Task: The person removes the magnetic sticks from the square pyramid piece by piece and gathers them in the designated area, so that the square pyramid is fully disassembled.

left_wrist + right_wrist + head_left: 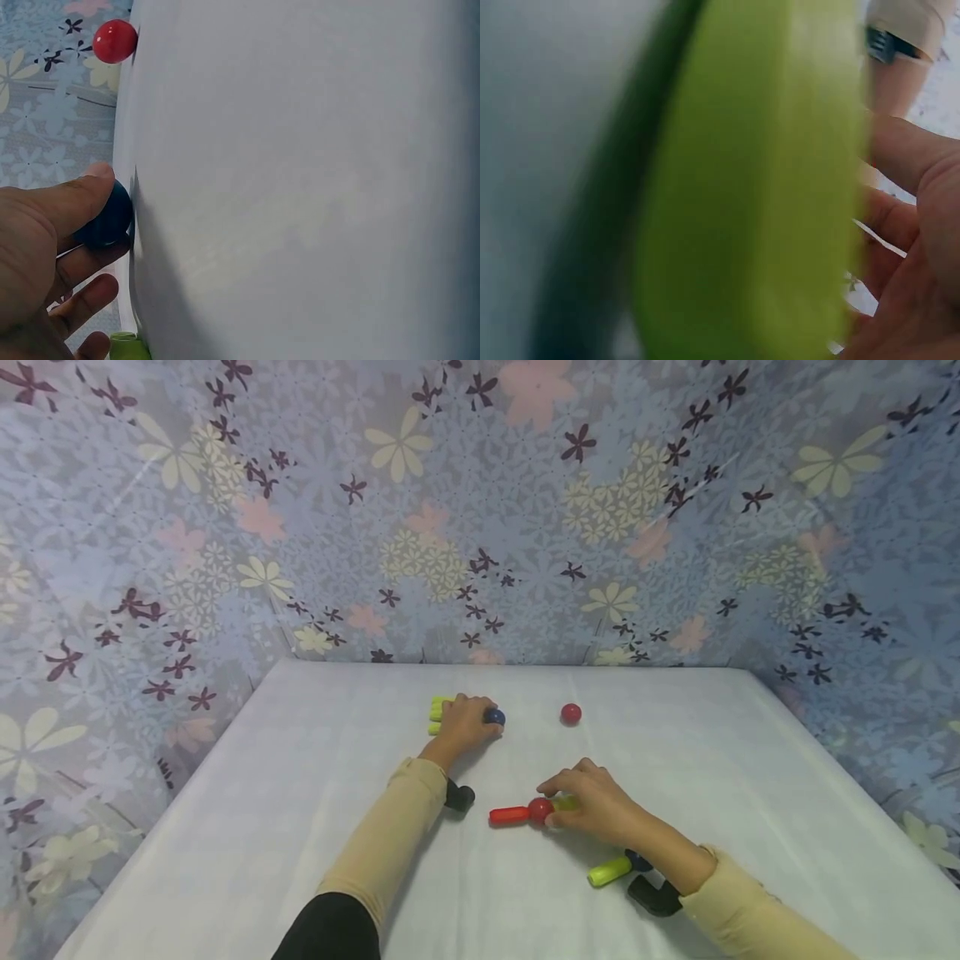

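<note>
My left hand [463,727] [45,255] pinches a dark blue ball [494,717] [111,217] between thumb and fingers, beside light green sticks [436,714] [130,347]. Thumb and index finger of my right hand [600,806] [922,232] lie at either side of a red ball [540,811]. That ball joins a red stick [509,815] on its left and a green stick [567,802] on its right, partly under the hand. Below my right wrist lies another green stick [609,871] with a dark blue ball [638,860]; a green stick [750,187] looms blurred in the right wrist view.
A separate red ball [571,714] [115,41] rests toward the back of the white-covered table [300,760]. Flower-patterned cloth [480,510] stands behind and beside the table. Black wrist devices [459,797] show near both forearms.
</note>
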{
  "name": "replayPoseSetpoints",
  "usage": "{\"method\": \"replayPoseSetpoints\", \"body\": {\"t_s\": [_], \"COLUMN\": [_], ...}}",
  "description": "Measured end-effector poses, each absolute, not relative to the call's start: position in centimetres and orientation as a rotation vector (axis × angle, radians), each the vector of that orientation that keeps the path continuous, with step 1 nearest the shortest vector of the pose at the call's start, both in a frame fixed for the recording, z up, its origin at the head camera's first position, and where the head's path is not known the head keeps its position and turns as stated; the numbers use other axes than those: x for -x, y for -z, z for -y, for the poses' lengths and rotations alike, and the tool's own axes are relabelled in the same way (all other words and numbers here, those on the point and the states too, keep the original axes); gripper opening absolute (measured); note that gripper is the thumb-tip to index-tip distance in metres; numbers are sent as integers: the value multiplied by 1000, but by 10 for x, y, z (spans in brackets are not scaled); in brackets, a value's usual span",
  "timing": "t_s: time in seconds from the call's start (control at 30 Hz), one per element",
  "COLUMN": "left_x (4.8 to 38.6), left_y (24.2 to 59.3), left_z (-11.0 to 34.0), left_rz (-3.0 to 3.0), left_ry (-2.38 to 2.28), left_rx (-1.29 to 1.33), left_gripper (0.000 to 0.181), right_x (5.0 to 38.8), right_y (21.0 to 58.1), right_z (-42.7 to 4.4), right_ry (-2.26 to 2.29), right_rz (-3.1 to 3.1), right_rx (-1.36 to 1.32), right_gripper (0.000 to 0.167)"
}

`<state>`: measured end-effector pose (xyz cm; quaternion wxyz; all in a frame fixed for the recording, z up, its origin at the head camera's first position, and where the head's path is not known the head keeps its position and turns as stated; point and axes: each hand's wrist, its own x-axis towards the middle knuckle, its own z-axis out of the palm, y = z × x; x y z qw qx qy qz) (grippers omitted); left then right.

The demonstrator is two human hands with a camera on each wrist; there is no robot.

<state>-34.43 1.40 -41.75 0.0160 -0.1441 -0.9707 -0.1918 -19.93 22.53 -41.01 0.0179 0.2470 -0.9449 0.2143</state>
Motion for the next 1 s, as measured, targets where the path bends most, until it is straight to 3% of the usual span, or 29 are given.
{"method": "replayPoseSetpoints", "body": {"t_s": [0.3,0.77,1.0], "left_x": [336,232,207], "left_y": [413,419,437], "left_z": [-8,25,29], "left_rz": [2912,2863,2850], "left_ry": [580,1017,1068], "left_rx": [463,780,807], "left_gripper": [49,33,35], "right_x": [199,197,196], "right_y": [415,415,418], "right_z": [-217,-212,-210], "right_ry": [-631,-635,-703], "right_rz": [2947,2934,2954], "right_rx": [-779,-713,-640], "right_gripper": [38,35,36]}}
